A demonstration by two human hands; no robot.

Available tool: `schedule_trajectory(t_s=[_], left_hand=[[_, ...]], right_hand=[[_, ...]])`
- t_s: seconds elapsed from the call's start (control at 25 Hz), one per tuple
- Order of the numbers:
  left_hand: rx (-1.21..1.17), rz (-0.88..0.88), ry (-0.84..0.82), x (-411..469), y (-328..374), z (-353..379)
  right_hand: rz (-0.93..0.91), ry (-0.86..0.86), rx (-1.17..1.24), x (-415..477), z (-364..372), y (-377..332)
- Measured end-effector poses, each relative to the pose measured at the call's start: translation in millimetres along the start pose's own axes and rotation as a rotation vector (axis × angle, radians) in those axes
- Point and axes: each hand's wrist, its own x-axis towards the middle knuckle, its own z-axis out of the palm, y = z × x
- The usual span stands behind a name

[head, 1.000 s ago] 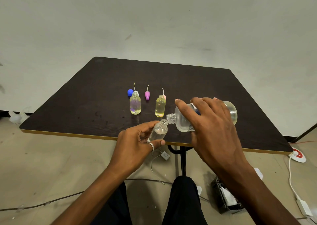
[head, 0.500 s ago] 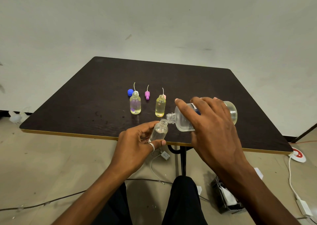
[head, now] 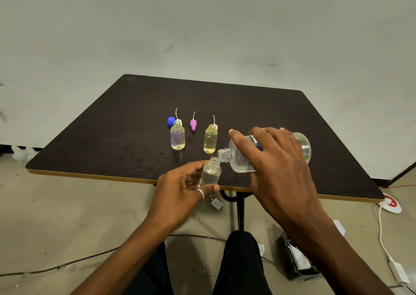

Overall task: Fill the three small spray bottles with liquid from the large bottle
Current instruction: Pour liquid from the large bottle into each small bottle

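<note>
My right hand [head: 278, 159] grips the large clear bottle [head: 239, 158], tipped on its side with its open neck pointing left. Just below that neck is the open mouth of a small clear bottle [head: 210, 173], held tilted by my left hand [head: 180, 193] over the table's near edge. Two small uncapped bottles stand upright on the dark table [head: 112, 137]: one with pale liquid and a purple mark [head: 177, 137], one with yellow liquid [head: 210, 140]. Whether liquid is flowing cannot be made out.
Spray tops with thin tubes lie behind the standing bottles: a white one [head: 178, 121], a pink one [head: 193, 123], another [head: 215, 126] behind the yellow bottle. A blue cap [head: 171, 121] sits at the left. Cables and a dark box [head: 295, 261] lie on the floor.
The small bottle in my left hand has edged slightly up towards the large bottle's neck. Both hands otherwise hold the same pose.
</note>
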Motion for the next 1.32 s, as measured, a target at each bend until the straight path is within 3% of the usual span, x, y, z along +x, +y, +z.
schedule_trajectory(t_s=[0.84,1.08,1.32], left_hand=[[-0.042,-0.027,-0.013,0.2,0.8,-1.0],[-0.052,-0.017,0.005,-1.0,8.6,-0.9],[-0.053,-0.02,0.03,5.6,12.7,1.8]], right_hand=[[0.048,-0.029,0.041,-1.2,-1.0,-0.5],[0.103,-0.095,0.257,-1.3,1.0,5.6],[0.335,-0.205,0.488,3.7,-10.6,17.0]])
